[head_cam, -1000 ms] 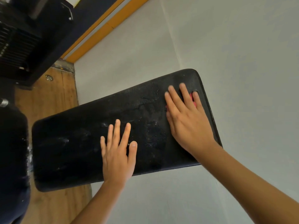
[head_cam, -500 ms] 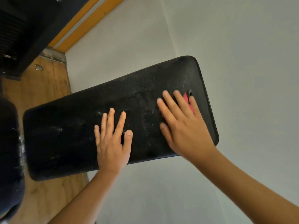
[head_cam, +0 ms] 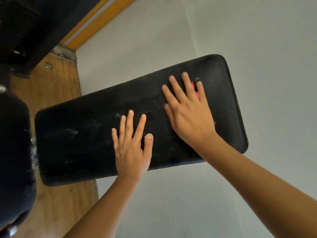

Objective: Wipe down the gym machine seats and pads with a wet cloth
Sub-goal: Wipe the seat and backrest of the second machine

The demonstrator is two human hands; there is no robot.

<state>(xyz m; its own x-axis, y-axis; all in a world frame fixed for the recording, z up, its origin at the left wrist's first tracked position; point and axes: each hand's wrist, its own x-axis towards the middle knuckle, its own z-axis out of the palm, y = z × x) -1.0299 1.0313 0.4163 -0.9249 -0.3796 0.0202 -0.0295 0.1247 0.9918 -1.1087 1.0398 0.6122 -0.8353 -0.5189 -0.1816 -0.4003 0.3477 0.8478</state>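
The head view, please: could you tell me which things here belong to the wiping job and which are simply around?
In the job:
black pad
pink cloth under the right hand
left hand, flat on the pad

Just around:
second dark pad
wooden floor
white wall

You are looking down at a long black pad. Your left hand is lying flat on the middle of the pad with the fingers spread out. Your right hand is lying flat nearer the pad's far end. A bit of pink cloth is peeking out between two fingers of your right hand, and the hand is covering the rest of it. The pad is showing pale smudges and tiny wet dots. A wooden floor is lying under the pad on the left. A gray floor is lying on the right. Another black pad is sitting just beside the long pad's left end.
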